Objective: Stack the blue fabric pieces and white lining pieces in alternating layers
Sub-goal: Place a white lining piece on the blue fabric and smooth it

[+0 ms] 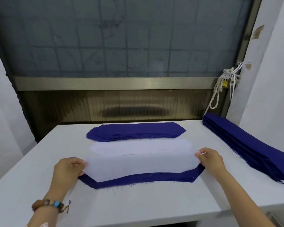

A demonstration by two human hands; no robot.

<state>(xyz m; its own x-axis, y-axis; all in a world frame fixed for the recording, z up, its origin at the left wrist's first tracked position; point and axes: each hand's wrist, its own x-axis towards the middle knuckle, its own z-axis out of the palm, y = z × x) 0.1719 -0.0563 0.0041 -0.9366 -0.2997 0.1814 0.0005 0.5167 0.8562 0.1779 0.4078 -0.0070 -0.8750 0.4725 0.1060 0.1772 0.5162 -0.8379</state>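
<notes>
Lining piece (pixel 141 166): white, stretched between my two hands and lying over the blue piece (pixel 138 180), so blue shows only as a strip along the near edge and at both ends.
Left hand (pixel 69 169): grasping the lining's left end, my fingers (pixel 77 161) curled over the corner (how the thumb sits I cannot tell).
Right hand (pixel 210 158): pinching the lining's right end, fingertips (pixel 203 153) right on the cloth's edge.
Blue piece: flat on the table (pixel 138 207), nearest me, directly under the lining.
White pile (pixel 138 147): just behind the held lining, which overlaps its near edge.
Blue pile (pixel 134 131): behind the white pile, toward the window.
Long blue stack (pixel 246 145): along the table's right side, well apart from my right hand.
Bracelet (pixel 51 204): beaded, on my left wrist.
</notes>
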